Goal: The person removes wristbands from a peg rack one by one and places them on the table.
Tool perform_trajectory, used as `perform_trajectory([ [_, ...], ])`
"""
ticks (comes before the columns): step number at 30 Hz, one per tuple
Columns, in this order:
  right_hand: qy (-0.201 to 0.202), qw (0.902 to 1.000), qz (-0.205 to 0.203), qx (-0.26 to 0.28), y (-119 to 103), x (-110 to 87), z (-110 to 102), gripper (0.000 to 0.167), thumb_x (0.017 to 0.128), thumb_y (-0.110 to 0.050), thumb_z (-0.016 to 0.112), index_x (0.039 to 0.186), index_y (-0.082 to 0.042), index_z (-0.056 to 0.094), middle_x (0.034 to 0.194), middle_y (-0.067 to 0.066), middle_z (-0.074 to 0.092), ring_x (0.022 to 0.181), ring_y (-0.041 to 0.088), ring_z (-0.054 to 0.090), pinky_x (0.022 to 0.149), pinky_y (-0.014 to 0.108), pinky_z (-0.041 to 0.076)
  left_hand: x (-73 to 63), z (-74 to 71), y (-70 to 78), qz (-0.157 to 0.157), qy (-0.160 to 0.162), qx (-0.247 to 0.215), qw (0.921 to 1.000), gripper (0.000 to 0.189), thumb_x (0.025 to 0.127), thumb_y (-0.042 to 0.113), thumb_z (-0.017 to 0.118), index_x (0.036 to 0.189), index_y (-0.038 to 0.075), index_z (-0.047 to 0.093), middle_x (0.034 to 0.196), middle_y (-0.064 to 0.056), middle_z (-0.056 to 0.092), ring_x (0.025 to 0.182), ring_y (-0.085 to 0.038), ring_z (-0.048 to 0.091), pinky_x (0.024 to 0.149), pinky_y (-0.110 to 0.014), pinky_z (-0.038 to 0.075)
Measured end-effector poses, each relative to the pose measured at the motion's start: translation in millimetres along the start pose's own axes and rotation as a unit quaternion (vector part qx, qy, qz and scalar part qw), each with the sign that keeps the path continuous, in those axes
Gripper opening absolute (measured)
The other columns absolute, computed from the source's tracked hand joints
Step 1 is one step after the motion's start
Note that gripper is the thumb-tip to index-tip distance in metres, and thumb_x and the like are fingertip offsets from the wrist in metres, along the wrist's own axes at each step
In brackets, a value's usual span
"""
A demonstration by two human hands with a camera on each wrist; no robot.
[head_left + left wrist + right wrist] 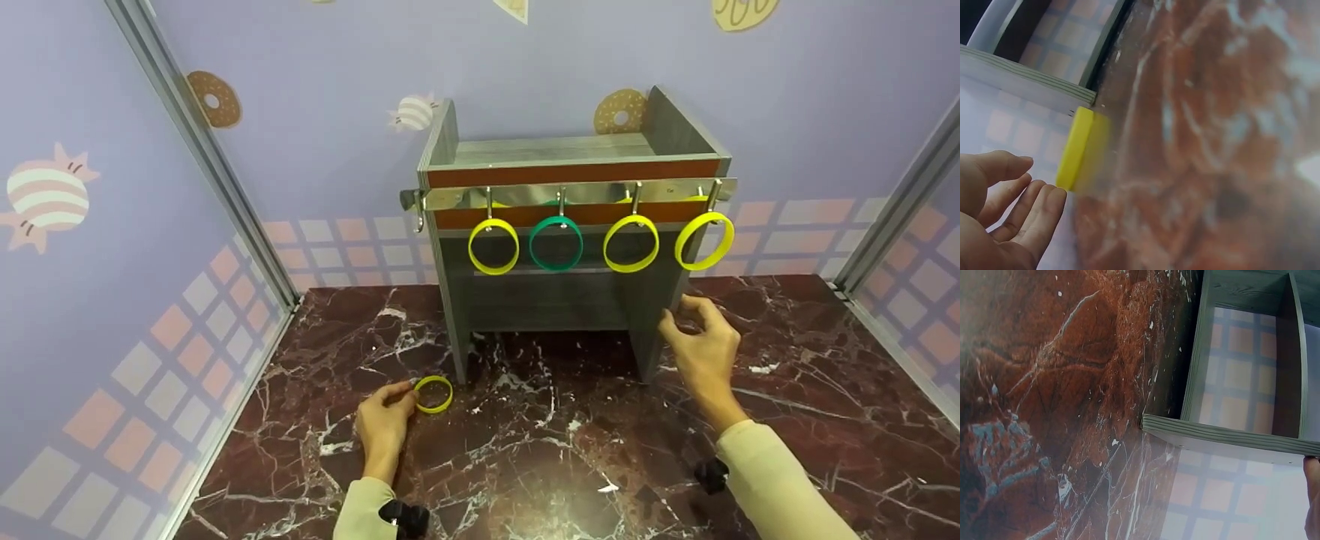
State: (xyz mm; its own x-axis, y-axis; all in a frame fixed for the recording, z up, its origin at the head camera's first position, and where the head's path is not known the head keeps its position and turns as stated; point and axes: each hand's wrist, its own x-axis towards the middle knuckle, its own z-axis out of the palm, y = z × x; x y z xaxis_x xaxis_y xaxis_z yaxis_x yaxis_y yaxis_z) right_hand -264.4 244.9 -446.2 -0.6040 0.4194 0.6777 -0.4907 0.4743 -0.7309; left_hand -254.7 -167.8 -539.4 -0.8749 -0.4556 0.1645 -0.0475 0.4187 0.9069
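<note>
My left hand is low on the left, its fingertips at the edge of a yellow ring. In the left wrist view the thumb is apart from this ring, while a fingertip meets its lower end. My right hand is at the right side panel of a grey wooden shelf, thumb and forefinger bent about the panel's front edge. Only part of that hand shows in the right wrist view. A metal hook rail crosses the shelf's front, with yellow rings and a green ring hanging from it.
The shelf stands on a dark red marbled table, near a lilac back wall with printed sweets and tiles. Metal frame posts run up the corners. One hook at the rail's left end carries no ring.
</note>
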Motion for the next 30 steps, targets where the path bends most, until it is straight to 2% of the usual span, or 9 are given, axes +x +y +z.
perform_trajectory([
  [3,0.001,1.0,-0.004,-0.006,-0.6,-0.7,0.6,0.017,0.083,0.018,0.074,0.099,0.016,0.071,0.09,0.026,0.074,0.084,0.009,0.073,0.073,0.012,0.055,0.2,-0.5,7.5,0.007,-0.001,-0.019,0.9998,0.02,0.089,0.009,0.081,0.108,0.0,0.082,0.098,-0.012,0.08,0.085,-0.024,0.077,0.071,-0.024,0.054],
  [5,0.0,1.0,-0.007,-0.007,-0.7,-0.9,0.7,0.016,0.083,0.017,0.074,0.099,0.016,0.071,0.09,0.026,0.074,0.082,0.009,0.073,0.072,0.011,0.053,0.3,-1.0,15.2,0.016,-0.001,-0.034,0.9993,0.022,0.09,0.01,0.081,0.109,0.0,0.081,0.1,-0.012,0.08,0.087,-0.024,0.078,0.07,-0.022,0.054],
  [9,-0.001,1.0,-0.007,0.001,0.0,-1.0,0.8,0.017,0.083,0.015,0.072,0.1,0.017,0.07,0.09,0.028,0.074,0.08,0.001,0.07,0.071,0.011,0.054,1.1,-1.9,34.8,0.034,-0.001,-0.049,0.9982,0.023,0.091,0.015,0.083,0.11,0.003,0.081,0.103,-0.009,0.08,0.09,-0.023,0.078,0.077,-0.024,0.055],
  [13,0.001,1.0,-0.004,0.009,1.2,-0.9,1.2,0.017,0.083,0.017,0.071,0.1,0.018,0.069,0.09,0.03,0.073,0.079,-0.006,0.067,0.071,0.012,0.055,2.1,-4.0,55.7,0.052,-0.026,-0.08,0.9951,0.025,0.093,0.018,0.084,0.114,0.007,0.081,0.108,-0.007,0.08,0.096,-0.021,0.077,0.083,-0.025,0.057],
  [16,0.001,1.0,-0.003,0.009,2.4,-1.0,1.5,0.017,0.083,0.017,0.072,0.1,0.017,0.07,0.09,0.03,0.073,0.079,-0.008,0.066,0.07,0.012,0.055,2.8,-7.0,72.9,0.083,-0.051,-0.117,0.9884,0.027,0.093,0.018,0.084,0.117,0.006,0.079,0.11,-0.008,0.079,0.1,-0.025,0.076,0.086,-0.027,0.058],
  [20,0.007,1.0,-0.004,-0.005,4.7,-1.1,1.7,0.017,0.083,0.016,0.073,0.1,0.016,0.07,0.091,0.029,0.074,0.079,-0.009,0.065,0.07,0.01,0.052,4.9,-10.2,98.5,0.135,-0.068,-0.162,0.9752,0.028,0.092,0.014,0.085,0.117,0.002,0.078,0.11,-0.012,0.079,0.1,-0.028,0.076,0.086,-0.029,0.059],
  [22,0.006,0.9999,-0.004,-0.01,16.0,0.1,2.1,0.017,0.083,0.014,0.075,0.1,0.014,0.072,0.092,0.025,0.075,0.08,-0.008,0.065,0.072,0.01,0.052,6.1,-10.4,110.9,0.156,-0.071,-0.174,0.9697,0.029,0.092,0.013,0.085,0.117,0.001,0.078,0.109,-0.013,0.079,0.098,-0.026,0.077,0.085,-0.029,0.059],
  [27,-0.001,0.9998,-0.002,-0.02,44.8,3.2,2.7,0.019,0.084,0.01,0.078,0.102,0.01,0.074,0.094,0.019,0.077,0.083,-0.008,0.066,0.075,0.011,0.052,8.4,-10.0,137.3,0.182,-0.082,-0.204,0.9583,0.029,0.092,0.011,0.084,0.118,0.0,0.077,0.109,-0.013,0.079,0.096,-0.026,0.077,0.083,-0.027,0.06],
  [30,-0.002,0.9997,-0.002,-0.023,44.5,3.2,2.4,0.019,0.084,0.01,0.078,0.102,0.01,0.073,0.094,0.019,0.077,0.084,-0.009,0.066,0.076,0.013,0.053,10.2,-8.2,148.7,0.196,-0.091,-0.227,0.9496,0.029,0.093,0.009,0.083,0.119,-0.003,0.076,0.11,-0.014,0.078,0.098,-0.029,0.076,0.082,-0.028,0.061],
])
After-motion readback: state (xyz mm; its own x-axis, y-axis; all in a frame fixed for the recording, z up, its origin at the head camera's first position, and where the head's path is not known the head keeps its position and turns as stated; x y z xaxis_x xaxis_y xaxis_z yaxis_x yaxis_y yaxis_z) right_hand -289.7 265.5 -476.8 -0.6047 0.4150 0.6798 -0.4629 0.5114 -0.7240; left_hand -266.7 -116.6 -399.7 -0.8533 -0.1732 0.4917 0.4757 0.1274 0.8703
